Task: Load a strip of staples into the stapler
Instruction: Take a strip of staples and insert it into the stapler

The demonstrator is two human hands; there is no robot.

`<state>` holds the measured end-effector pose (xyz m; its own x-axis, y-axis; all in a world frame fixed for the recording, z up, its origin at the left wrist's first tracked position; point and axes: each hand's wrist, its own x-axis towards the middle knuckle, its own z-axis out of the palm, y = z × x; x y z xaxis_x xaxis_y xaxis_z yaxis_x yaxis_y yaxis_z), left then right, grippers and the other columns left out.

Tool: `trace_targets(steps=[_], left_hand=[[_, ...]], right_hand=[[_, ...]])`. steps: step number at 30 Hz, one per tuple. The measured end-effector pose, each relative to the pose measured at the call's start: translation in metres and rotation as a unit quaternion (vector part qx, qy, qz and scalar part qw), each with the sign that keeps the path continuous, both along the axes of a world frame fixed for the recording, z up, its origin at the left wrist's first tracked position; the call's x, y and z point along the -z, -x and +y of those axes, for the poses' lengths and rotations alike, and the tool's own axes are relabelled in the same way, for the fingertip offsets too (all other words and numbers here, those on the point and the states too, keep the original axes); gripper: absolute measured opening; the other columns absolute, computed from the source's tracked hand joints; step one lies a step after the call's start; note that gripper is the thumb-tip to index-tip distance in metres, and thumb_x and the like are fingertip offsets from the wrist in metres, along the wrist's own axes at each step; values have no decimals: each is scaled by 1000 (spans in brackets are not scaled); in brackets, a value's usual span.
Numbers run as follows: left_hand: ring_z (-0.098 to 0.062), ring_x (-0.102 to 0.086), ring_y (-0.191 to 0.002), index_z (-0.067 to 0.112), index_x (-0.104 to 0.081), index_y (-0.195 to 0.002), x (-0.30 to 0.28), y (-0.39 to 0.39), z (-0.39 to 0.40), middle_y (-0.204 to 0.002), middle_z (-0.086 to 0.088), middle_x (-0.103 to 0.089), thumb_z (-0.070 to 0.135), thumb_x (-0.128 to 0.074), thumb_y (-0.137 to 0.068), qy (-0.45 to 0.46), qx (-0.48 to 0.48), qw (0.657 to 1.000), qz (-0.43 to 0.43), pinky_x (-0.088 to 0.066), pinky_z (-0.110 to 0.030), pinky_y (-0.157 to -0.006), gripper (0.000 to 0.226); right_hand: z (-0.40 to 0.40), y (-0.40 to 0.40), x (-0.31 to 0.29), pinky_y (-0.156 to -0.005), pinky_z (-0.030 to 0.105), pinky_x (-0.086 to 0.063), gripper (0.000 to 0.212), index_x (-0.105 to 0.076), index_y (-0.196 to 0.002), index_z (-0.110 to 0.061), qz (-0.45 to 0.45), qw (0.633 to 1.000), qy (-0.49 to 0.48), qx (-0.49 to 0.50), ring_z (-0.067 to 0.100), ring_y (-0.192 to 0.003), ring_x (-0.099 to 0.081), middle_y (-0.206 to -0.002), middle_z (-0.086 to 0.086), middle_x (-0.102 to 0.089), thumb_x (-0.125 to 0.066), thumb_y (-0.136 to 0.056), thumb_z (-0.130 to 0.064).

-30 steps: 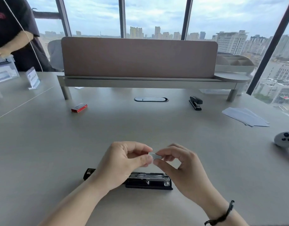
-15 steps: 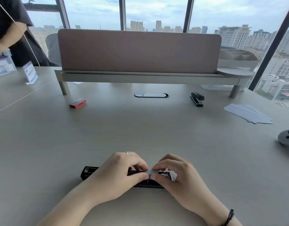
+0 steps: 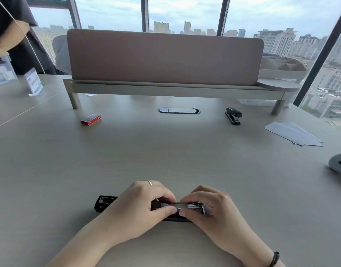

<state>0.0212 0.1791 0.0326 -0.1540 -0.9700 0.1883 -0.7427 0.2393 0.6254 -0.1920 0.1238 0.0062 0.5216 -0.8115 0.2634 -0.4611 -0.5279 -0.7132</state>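
Head view: left hand (image 3: 140,207) and right hand (image 3: 210,209) both pinch staple strip (image 3: 180,204) over opened black stapler (image 3: 106,202) lying at 6 o'clock on worktop (image 3: 165,151); staple box (image 3: 90,119) at 11 o'clock.

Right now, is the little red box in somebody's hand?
No, the small red cardboard box lies alone on the grey table, far from both hands.

Bare forearms, no sleeves; a thin ring (image 3: 149,182) on the left hand (image 3: 140,206), a dark cord bracelet (image 3: 274,259) at the right wrist
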Motion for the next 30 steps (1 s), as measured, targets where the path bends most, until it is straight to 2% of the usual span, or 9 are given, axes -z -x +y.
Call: trace_targets(steps=[2, 5, 8, 12, 17, 23, 27, 30], left_hand=[[-10, -64, -78, 32, -74, -89, 1, -1, 0, -86, 14, -70, 34, -77, -83, 5, -1, 1000, -1, -45, -13, -62, 7], [-8, -64, -77, 30, -73, -83, 2, -3, 0, -87, 15, -70, 35, -76, -84, 13, 10, 1000, -17, -49, -19, -67, 6], [-3, -63, -77, 28, -75, -82, 1, -3, 1, -88, 16, -70, 34, -76, -84, 14, 20, 999, -26, -44, -11, -64, 6], [3, -60, -72, 31, -77, -88, 1, -3, 2, -92, 18, -69, 33, -76, -85, 6, 32, 999, -40, -39, -4, -62, 4], [1, -60, -77, 43, -71, -100, 3, 1, 2, -100, 25, -63, 53, -60, -83, 12, 28, 998, -64, -53, -25, -71, 22], [-4, -65, -81, 48, -65, -104, 0, 11, -2, -103, 26, -61, 64, -49, -82, 19, 49, 996, -76, -56, -32, -74, 31], [-1, -63, -83, 49, -65, -106, -3, 12, -1, -103, 26, -62, 60, -50, -84, 5, 45, 996, -79, -55, -29, -75, 29], [4, -63, -90, 47, -65, -109, -7, 10, 0, -104, 27, -65, 48, -62, -86, -13, 42, 996, -78, -55, -27, -80, 23]], right_hand=[[0, 1, 1, -70, 17, -49, 22, -73, -94, -38, 10, 1000, -3, 3, 6, -86, -67, -94, -17, -67, -71, -76, -49], [-1, 2, 0, -62, 13, -44, 19, -75, -93, -38, 29, 1000, -6, 10, 5, -77, -64, -95, -17, -67, -77, -76, -44], [-1, 3, -1, -59, 10, -39, 17, -76, -90, -36, 31, 999, -13, 14, 2, -71, -61, -93, -16, -67, -81, -74, -38], [-1, 3, -1, -62, 10, -41, 17, -75, -89, -37, 29, 999, -27, 15, 4, -78, -63, -92, -17, -68, -82, -74, -36], [-1, 2, -2, -62, 12, -42, 15, -74, -88, -39, 28, 999, -39, 12, 4, -76, -62, -90, -17, -67, -81, -75, -35], [-1, 2, -4, -58, 11, -39, 14, -73, -86, -37, 20, 999, -43, 5, 2, -69, -59, -89, -16, -67, -82, -75, -39], [-1, 3, -3, -59, 12, -40, 14, -74, -87, -36, 22, 999, -42, 3, 5, -73, -61, -89, -13, -67, -81, -75, -37], [-2, 4, -3, -60, 12, -41, 13, -74, -87, -35, 24, 999, -45, 5, 7, -76, -62, -89, -11, -67, -80, -75, -35]])
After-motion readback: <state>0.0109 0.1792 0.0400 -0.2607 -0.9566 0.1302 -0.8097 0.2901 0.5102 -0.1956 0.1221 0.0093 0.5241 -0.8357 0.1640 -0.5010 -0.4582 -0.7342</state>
